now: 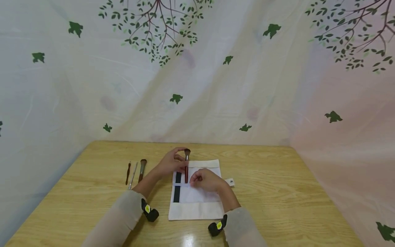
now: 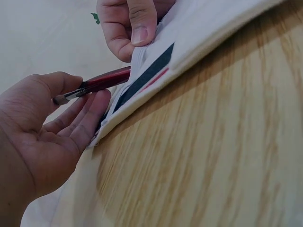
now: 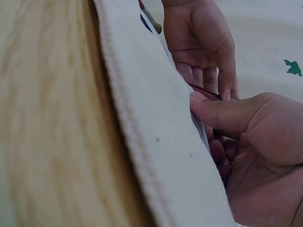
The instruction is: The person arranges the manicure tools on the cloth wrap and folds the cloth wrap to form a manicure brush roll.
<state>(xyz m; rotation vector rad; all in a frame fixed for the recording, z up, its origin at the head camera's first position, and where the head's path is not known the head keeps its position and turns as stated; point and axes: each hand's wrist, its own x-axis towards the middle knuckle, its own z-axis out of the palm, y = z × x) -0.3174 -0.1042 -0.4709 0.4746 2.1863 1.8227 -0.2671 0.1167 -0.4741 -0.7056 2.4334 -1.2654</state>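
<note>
A brush with a dark red handle (image 1: pixel 186 173) and brown bristles points its handle end at the white elastic band (image 1: pixel 177 184) of an unrolled white fabric brush case (image 1: pixel 195 211). My left hand (image 1: pixel 170 162) pinches this brush between thumb and fingers, seen closely in the left wrist view along its red handle (image 2: pixel 108 79). Just right of the handle, my right hand (image 1: pixel 207 180) pinches the elastic band, which stands raised from the cloth in the left wrist view. The case hides part of the right fingers in the right wrist view.
Left of the case on the wooden table (image 1: pixel 277 199) lie a thick brush (image 1: pixel 142 168), a thin pale tool (image 1: pixel 133 175) and a small brown-handled tool (image 1: pixel 128 174). A snap tab (image 1: pixel 230 182) sticks out from the case's right side. A leaf-printed curtain (image 1: pixel 203 113) hangs behind.
</note>
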